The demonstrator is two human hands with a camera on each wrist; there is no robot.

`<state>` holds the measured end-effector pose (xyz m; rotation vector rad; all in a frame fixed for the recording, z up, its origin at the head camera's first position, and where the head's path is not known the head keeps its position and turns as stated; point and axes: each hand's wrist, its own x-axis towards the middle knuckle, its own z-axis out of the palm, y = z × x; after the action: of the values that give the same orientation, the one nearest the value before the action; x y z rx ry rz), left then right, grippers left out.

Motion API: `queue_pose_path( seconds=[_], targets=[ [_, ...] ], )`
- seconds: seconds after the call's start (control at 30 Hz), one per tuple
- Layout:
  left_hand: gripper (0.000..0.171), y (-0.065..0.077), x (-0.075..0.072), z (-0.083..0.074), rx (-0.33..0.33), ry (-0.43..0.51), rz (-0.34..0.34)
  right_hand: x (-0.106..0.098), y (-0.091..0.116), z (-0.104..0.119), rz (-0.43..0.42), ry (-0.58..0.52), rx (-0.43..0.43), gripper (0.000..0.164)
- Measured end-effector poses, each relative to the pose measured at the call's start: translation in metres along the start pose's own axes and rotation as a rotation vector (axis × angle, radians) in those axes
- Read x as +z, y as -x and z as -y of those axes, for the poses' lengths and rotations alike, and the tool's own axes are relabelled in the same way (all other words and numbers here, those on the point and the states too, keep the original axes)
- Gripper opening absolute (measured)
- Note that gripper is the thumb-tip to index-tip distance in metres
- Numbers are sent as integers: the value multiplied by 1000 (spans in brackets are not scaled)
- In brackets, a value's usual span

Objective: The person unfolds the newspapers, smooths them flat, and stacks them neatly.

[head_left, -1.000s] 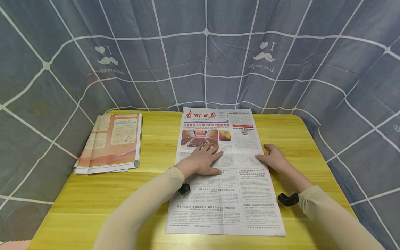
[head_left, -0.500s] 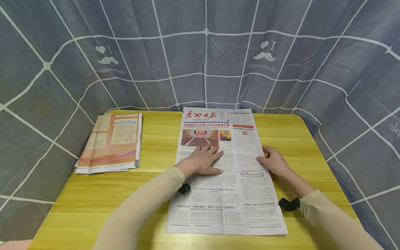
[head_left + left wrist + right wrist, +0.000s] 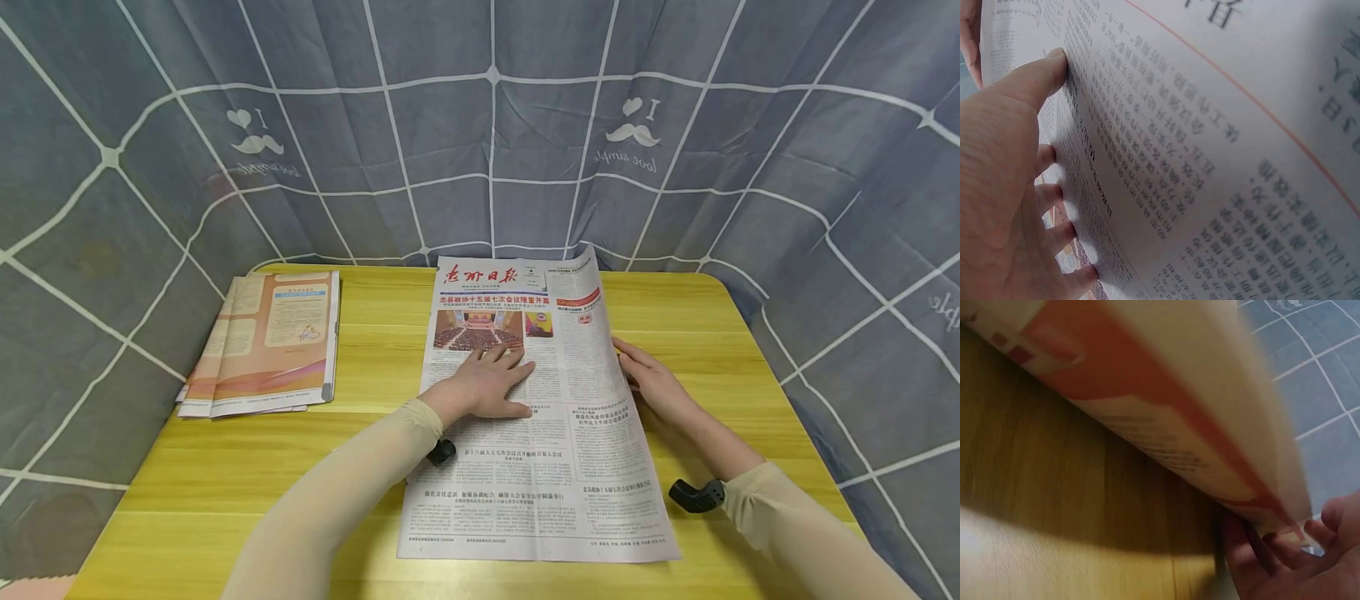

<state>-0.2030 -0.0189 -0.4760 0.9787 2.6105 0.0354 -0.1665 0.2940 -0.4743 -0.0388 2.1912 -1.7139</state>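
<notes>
Newsprint, likely light, limp and quick to crease, makes the newspaper (image 3: 540,475) midway across the table (image 3: 690,317) best held by its raised right edge. It lies beneath your left hand (image 3: 491,387), fingers spread apart, and just left of your right hand (image 3: 658,390), whose grip cannot be told.

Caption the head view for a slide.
Left hand spread on a newspaper, right hand at its raised right edge.
</notes>
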Motion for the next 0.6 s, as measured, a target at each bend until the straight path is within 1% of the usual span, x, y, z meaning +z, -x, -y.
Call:
queue_pose_path(
  seconds=[0.17, 0.3, 0.6],
  targets=[
    [87, 0, 1, 0, -2, 0, 7, 4, -2, 1, -11, -30, 13, 61],
    [87, 1, 0, 0, 4, 0, -1, 6, -2, -1, -16, -44, 10, 62],
    [86, 2, 0, 0, 9, 6, -7, 8, 1, -2, -19, -56, -24, 63]
  ],
)
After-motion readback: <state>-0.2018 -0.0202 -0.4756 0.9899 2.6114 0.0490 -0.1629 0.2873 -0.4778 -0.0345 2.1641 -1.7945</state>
